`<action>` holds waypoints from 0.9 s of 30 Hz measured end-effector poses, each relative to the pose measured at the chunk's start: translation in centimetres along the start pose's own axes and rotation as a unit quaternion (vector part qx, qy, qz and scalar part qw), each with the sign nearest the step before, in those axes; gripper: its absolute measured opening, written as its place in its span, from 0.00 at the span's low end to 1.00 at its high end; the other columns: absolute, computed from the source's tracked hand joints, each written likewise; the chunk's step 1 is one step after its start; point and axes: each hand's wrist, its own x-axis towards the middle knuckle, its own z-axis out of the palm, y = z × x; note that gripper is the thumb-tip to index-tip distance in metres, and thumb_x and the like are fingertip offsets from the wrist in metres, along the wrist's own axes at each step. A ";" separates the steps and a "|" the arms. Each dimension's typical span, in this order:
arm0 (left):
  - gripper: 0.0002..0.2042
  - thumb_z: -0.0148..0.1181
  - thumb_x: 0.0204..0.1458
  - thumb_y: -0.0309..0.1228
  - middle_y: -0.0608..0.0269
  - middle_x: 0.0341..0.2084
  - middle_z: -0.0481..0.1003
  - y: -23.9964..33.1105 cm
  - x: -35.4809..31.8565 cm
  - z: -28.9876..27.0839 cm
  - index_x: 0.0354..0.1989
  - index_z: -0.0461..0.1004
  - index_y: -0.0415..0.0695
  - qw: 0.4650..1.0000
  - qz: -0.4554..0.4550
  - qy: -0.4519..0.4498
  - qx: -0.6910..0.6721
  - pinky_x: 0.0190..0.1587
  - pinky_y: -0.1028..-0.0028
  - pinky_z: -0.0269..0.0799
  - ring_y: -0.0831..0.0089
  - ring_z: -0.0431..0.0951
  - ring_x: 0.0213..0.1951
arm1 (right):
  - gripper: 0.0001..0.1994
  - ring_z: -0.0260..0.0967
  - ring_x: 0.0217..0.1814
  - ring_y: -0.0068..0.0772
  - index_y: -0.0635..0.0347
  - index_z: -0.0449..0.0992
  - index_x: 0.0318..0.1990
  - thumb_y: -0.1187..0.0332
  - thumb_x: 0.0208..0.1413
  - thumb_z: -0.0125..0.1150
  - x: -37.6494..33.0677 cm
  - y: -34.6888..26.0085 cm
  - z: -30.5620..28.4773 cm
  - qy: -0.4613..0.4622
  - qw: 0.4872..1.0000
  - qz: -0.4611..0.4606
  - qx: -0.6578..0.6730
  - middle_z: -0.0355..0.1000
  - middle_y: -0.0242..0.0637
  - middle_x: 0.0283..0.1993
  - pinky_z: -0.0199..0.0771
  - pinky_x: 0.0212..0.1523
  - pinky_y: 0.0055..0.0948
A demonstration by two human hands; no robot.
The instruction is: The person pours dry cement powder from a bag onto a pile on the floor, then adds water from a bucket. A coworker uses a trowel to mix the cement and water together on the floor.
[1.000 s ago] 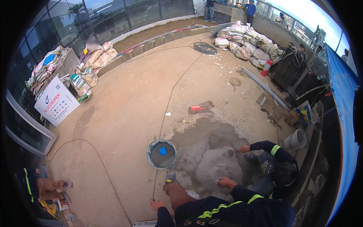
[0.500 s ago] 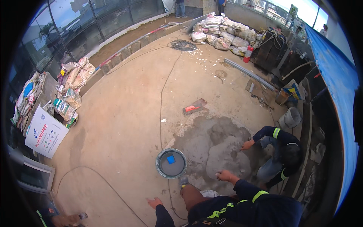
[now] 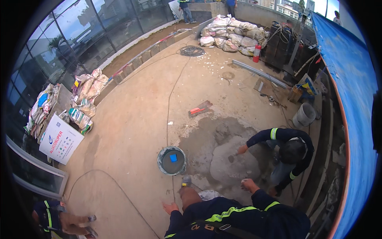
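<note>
Low over the floor, beside my bent leg, my left hand point(image 3: 170, 208) is empty with its fingers apart. My right hand point(image 3: 249, 185) hangs near the front edge of a grey wet mortar mound point(image 3: 227, 165); its fingers are curled, and what they hold, if anything, is too small to make out. A co-worker's hand point(image 3: 242, 149) points down at the mound from the right. Left of the mortar stands a round bucket point(image 3: 160, 162) of grey liquid, with a blue block point(image 3: 173, 158) in it. Beyond the mortar lies a red-handled trowel point(image 3: 197, 110).
A crouching co-worker point(image 3: 292, 153) is close on my right, near a grey bucket point(image 3: 304, 115). Cables point(image 3: 113, 189) cross the floor. Stacked sacks point(image 3: 234, 34) stand at the back, a printed board point(image 3: 61, 139) at left. Another person point(image 3: 59, 217) is at lower left.
My right hand has moved to the right, away from the mound's middle. My left hand has shifted slightly right and up. The co-worker's arm reaches farther over the mound. The view has shifted.
</note>
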 end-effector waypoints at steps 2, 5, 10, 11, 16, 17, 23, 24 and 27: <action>0.35 0.62 0.48 0.30 0.34 0.60 0.64 -3.8 -2.0 -1.7 0.66 0.57 0.34 0.998 -0.054 -0.015 0.037 0.64 0.55 0.62 0.43 0.65 0.62 | 0.12 0.78 0.38 0.42 0.61 0.76 0.48 0.69 0.61 0.52 -0.2 5.5 -2.0 -0.009 0.996 0.071 -0.046 0.78 0.42 0.41 0.79 0.39 0.37; 0.33 0.63 0.46 0.31 0.37 0.57 0.67 -9.7 -1.7 -4.6 0.63 0.60 0.36 0.982 -0.157 -0.010 0.103 0.62 0.55 0.64 0.44 0.69 0.58 | 0.11 0.79 0.40 0.43 0.64 0.75 0.45 0.72 0.56 0.53 1.1 12.4 -2.6 -0.049 0.991 0.069 -0.108 0.78 0.46 0.45 0.79 0.39 0.39; 0.31 0.61 0.45 0.33 0.39 0.51 0.70 -12.1 7.3 -4.4 0.60 0.62 0.38 0.956 -0.267 -0.020 0.120 0.56 0.55 0.71 0.45 0.74 0.52 | 0.19 0.75 0.50 0.57 0.66 0.65 0.60 0.67 0.65 0.47 4.9 15.7 2.6 -0.089 0.992 0.086 0.039 0.73 0.57 0.53 0.74 0.47 0.51; 0.32 0.61 0.46 0.33 0.38 0.52 0.69 -11.3 9.6 -4.0 0.62 0.61 0.37 0.963 -0.251 -0.023 0.097 0.56 0.55 0.70 0.44 0.73 0.53 | 0.19 0.75 0.47 0.55 0.65 0.65 0.60 0.67 0.65 0.47 5.0 15.1 4.8 -0.093 0.990 0.087 0.060 0.73 0.56 0.51 0.75 0.44 0.50; 0.37 0.62 0.49 0.36 0.40 0.55 0.67 -4.1 20.2 -5.4 0.69 0.56 0.43 0.996 -0.046 0.010 -0.070 0.60 0.55 0.66 0.44 0.68 0.58 | 0.21 0.76 0.37 0.46 0.63 0.64 0.62 0.66 0.63 0.50 6.2 -0.2 17.1 -0.101 0.993 0.059 -0.025 0.75 0.51 0.41 0.76 0.34 0.40; 0.38 0.60 0.50 0.38 0.39 0.58 0.65 -3.1 22.2 -7.0 0.70 0.54 0.42 0.997 -0.022 -0.007 -0.078 0.61 0.56 0.65 0.45 0.67 0.59 | 0.22 0.76 0.35 0.43 0.63 0.64 0.62 0.66 0.63 0.50 5.7 -3.9 21.1 -0.112 0.991 0.029 -0.066 0.75 0.49 0.39 0.76 0.33 0.37; 0.37 0.60 0.51 0.36 0.41 0.57 0.66 -5.2 29.7 -14.9 0.70 0.54 0.43 0.992 -0.057 0.022 -0.110 0.61 0.55 0.65 0.44 0.67 0.58 | 0.27 0.73 0.32 0.29 0.64 0.61 0.67 0.64 0.62 0.53 -0.3 -23.3 42.0 -0.194 0.952 -0.185 -0.144 0.75 0.40 0.36 0.73 0.29 0.24; 0.37 0.60 0.50 0.35 0.40 0.56 0.66 -7.2 30.3 -15.6 0.70 0.54 0.43 0.987 -0.103 0.038 -0.114 0.60 0.55 0.66 0.44 0.68 0.58 | 0.27 0.73 0.32 0.28 0.65 0.60 0.67 0.65 0.62 0.54 -1.3 -25.4 44.4 -0.212 0.941 -0.205 -0.167 0.75 0.40 0.37 0.73 0.29 0.24; 0.37 0.61 0.50 0.35 0.38 0.55 0.67 -14.1 30.7 -16.6 0.69 0.55 0.41 0.960 -0.240 0.100 -0.101 0.60 0.54 0.67 0.44 0.69 0.57 | 0.26 0.73 0.33 0.28 0.67 0.61 0.67 0.66 0.63 0.50 -3.0 -28.0 48.8 -0.240 0.920 -0.234 -0.201 0.75 0.40 0.40 0.73 0.33 0.26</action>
